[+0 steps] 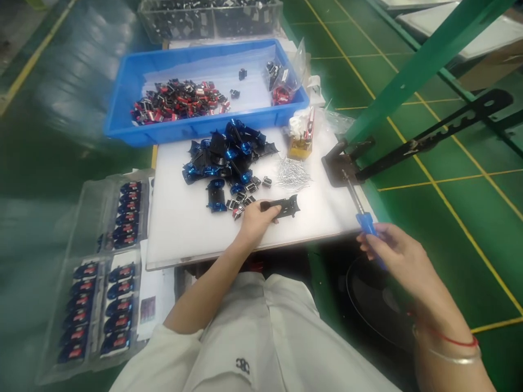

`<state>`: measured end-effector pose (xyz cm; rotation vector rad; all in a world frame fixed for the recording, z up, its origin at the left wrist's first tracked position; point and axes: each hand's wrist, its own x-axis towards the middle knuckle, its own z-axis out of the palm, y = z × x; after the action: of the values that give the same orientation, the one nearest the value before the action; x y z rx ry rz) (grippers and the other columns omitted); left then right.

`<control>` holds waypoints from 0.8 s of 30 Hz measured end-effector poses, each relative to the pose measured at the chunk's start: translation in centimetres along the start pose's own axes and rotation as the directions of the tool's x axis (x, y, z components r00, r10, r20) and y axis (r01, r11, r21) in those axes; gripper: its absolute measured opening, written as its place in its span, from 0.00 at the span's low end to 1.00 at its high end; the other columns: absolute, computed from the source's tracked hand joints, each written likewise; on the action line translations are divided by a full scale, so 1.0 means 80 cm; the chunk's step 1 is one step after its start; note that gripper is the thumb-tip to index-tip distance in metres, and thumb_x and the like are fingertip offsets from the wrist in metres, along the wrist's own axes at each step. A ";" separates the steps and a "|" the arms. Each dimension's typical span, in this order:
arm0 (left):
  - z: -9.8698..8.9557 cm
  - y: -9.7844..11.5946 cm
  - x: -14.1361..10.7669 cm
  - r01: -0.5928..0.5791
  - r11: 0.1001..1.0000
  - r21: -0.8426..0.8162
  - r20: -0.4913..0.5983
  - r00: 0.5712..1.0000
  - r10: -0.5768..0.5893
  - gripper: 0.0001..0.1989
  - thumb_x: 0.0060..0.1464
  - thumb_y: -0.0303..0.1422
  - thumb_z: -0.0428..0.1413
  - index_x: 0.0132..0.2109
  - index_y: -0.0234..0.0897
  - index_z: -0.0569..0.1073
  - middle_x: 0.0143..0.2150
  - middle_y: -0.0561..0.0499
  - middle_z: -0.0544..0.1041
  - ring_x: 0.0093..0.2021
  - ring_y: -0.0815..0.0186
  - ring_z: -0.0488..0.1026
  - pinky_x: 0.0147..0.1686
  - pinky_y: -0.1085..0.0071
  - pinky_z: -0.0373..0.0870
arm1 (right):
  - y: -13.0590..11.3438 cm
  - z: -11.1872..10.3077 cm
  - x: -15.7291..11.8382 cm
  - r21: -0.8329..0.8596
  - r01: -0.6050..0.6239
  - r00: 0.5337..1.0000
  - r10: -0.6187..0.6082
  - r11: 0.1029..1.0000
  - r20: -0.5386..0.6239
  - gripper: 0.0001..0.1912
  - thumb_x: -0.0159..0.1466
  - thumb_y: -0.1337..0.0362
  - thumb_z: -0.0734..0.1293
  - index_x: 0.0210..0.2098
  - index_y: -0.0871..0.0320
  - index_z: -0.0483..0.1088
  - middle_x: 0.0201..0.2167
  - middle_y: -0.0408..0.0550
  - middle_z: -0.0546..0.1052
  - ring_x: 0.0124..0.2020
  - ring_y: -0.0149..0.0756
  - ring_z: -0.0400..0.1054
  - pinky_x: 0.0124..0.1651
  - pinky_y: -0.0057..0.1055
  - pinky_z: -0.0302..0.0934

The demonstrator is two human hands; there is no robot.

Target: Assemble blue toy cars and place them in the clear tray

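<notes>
My left hand (258, 219) is closed around one end of a black plastic toy car chassis (289, 207), held low over the white tabletop. My right hand (396, 253) grips the blue handle of a screwdriver (365, 220), off the table's right edge; its metal shaft points up and away from me. Beyond my left hand lies a heap of blue-and-black car parts (229, 155). Small metal-and-black pieces (245, 198) are scattered between that heap and my fingers. A pile of thin silvery pins or rods (293, 174) rests just past the chassis.
A blue tray (196, 129) with small red-and-black parts (180, 100) stands at the table's back. Clear plastic trays (92, 218) of blue parts are at left. A black slotted metal bracket (433, 139) and green post (408, 71) border the right side. A small yellow box (300, 149) sits behind the pins.
</notes>
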<state>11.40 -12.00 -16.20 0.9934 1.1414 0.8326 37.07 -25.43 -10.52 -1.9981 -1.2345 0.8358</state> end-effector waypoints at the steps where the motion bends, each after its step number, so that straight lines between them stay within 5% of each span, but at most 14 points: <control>1: 0.001 0.001 -0.001 -0.003 1.000 0.008 -0.003 1.000 0.003 0.08 0.47 0.34 0.62 0.30 0.32 0.77 0.23 0.52 0.74 0.25 0.68 0.70 0.28 0.72 0.64 | -0.006 0.003 -0.009 0.006 0.020 1.000 -0.020 1.000 0.023 0.21 0.60 0.42 0.67 0.34 0.54 0.71 0.24 0.47 0.75 0.20 0.42 0.67 0.23 0.34 0.62; 4: 0.002 0.005 -0.004 0.009 1.000 0.028 -0.013 1.000 -0.008 0.08 0.47 0.34 0.61 0.31 0.32 0.78 0.23 0.52 0.74 0.25 0.68 0.70 0.28 0.71 0.64 | -0.022 0.017 -0.025 -0.128 0.068 0.997 -0.064 0.989 0.031 0.21 0.62 0.43 0.66 0.35 0.55 0.76 0.21 0.44 0.74 0.20 0.41 0.67 0.21 0.32 0.60; 11: 0.000 0.000 -0.005 -0.001 0.999 0.041 -0.010 1.000 0.002 0.07 0.47 0.34 0.61 0.31 0.33 0.78 0.25 0.52 0.75 0.26 0.68 0.71 0.29 0.71 0.66 | -0.040 0.044 -0.030 -0.292 0.228 0.972 -0.232 0.929 0.019 0.27 0.67 0.41 0.61 0.39 0.56 0.81 0.36 0.50 0.81 0.36 0.51 0.77 0.37 0.35 0.71; 24: 0.000 -0.009 -0.002 -0.005 1.000 0.029 -0.021 1.000 0.006 0.08 0.47 0.34 0.62 0.31 0.33 0.78 0.25 0.52 0.75 0.24 0.69 0.70 0.27 0.72 0.67 | -0.044 0.050 -0.025 -0.357 0.275 0.961 -0.268 0.893 0.069 0.31 0.70 0.39 0.58 0.40 0.58 0.81 0.32 0.49 0.81 0.30 0.47 0.76 0.33 0.35 0.70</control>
<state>11.41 -12.38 -16.80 1.0137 1.1724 0.8348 31.42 -25.27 -9.73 -2.0289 -1.7358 0.5142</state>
